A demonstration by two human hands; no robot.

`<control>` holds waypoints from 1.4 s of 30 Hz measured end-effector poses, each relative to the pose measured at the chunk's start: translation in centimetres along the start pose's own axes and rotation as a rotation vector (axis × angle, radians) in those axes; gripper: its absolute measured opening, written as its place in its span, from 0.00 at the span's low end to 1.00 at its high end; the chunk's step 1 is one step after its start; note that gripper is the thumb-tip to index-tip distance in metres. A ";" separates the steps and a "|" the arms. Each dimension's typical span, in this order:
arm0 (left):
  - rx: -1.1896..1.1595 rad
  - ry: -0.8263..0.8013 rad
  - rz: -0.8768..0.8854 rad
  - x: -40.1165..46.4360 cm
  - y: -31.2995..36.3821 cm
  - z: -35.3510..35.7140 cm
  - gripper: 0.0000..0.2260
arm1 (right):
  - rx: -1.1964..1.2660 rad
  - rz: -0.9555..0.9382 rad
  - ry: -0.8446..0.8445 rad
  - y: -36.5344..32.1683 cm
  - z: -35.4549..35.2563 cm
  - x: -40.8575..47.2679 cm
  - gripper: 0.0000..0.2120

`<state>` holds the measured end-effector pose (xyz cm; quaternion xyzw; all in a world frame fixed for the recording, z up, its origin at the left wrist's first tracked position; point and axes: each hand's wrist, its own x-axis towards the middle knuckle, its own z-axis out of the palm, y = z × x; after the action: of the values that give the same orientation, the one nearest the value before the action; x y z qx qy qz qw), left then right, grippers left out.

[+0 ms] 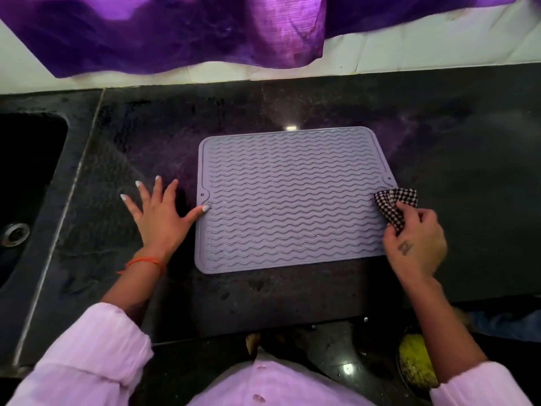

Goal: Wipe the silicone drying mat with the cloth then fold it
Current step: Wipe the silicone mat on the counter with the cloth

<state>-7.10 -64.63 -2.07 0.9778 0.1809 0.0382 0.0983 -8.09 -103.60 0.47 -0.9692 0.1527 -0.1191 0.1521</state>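
mat [292, 200] lies flat and unfolded on dark counter [292, 101], right of sink [26, 183] | cloth [395, 205] checked, bunched at mat's right edge, pinched in right hand [414, 244] | left hand [159, 215] fingers spread on counter, thumb tip seemingly touching mat's left edge

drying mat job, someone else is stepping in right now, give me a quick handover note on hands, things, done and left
Left hand: open, fingers spread flat on the counter, thumb tip touching the left edge of the drying mat.
Right hand: grips the checked cloth, bunched at the mat's right edge.
Mat: lies flat and unfolded on the dark counter, right of the sink.
Done: cloth in hand and at the mat; how much has been wiped cannot be told.
Left: wipe across the ridged surface, then fold the mat.
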 end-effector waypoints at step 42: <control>-0.079 0.004 0.079 0.2 -0.1 0.0 0.29 | 1.730 0.576 -1.196 -11.9 2.6 1.4 0.33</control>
<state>-6.92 -64.49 -2.10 0.9795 0.1408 0.0509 0.1347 -2.96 -92.58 2.24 -0.3632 0.1397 0.3445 0.8543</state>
